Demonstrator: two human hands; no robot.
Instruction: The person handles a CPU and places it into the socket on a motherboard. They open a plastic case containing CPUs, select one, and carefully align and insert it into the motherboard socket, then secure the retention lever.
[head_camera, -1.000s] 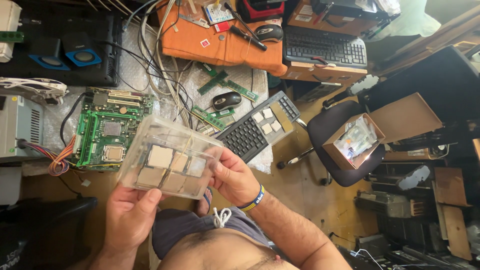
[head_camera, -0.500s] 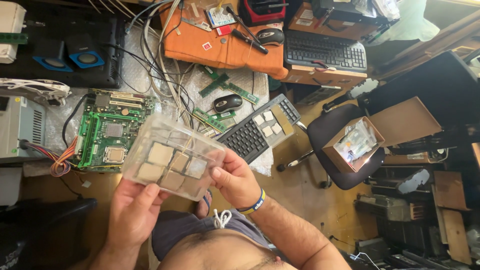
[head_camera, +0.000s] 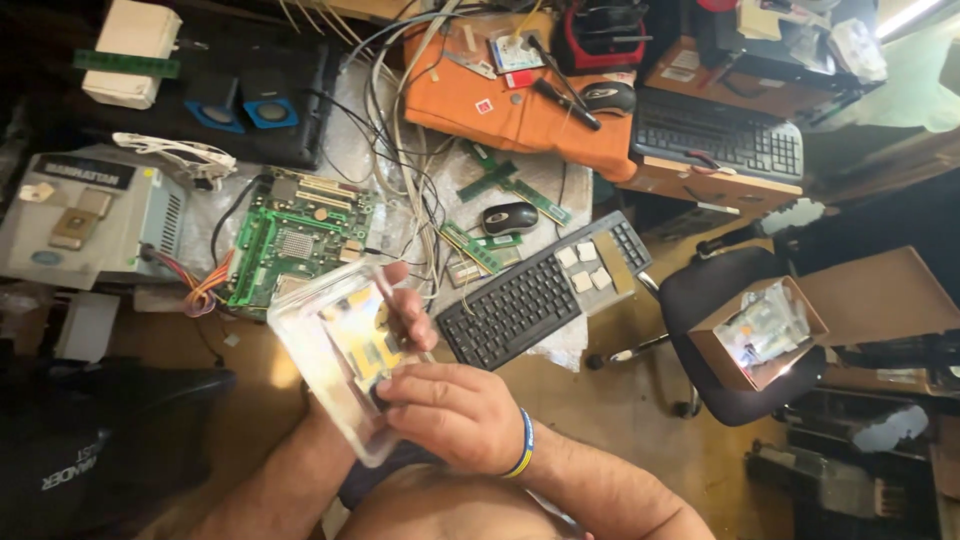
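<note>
I hold a clear plastic tray (head_camera: 325, 350) of several square processor chips, tilted up on edge in front of me. My left hand (head_camera: 405, 312) is behind the tray, its fingers curling over the far right rim. My right hand (head_camera: 450, 415) grips the near right edge, fingers pressed on the tray's face. A green motherboard (head_camera: 290, 245) lies on the floor just beyond the tray.
A black keyboard (head_camera: 530, 305) with loose chips on it lies to the right, a black mouse (head_camera: 508, 217) and green memory sticks (head_camera: 470, 248) beyond it. Cables run to an orange case (head_camera: 480, 105). A black office chair (head_camera: 720, 300) carries an open cardboard box (head_camera: 760, 335).
The tray lay flat between both hands with chips facing up; now it is tipped up steeply, and my right hand has shifted onto its near edge.
</note>
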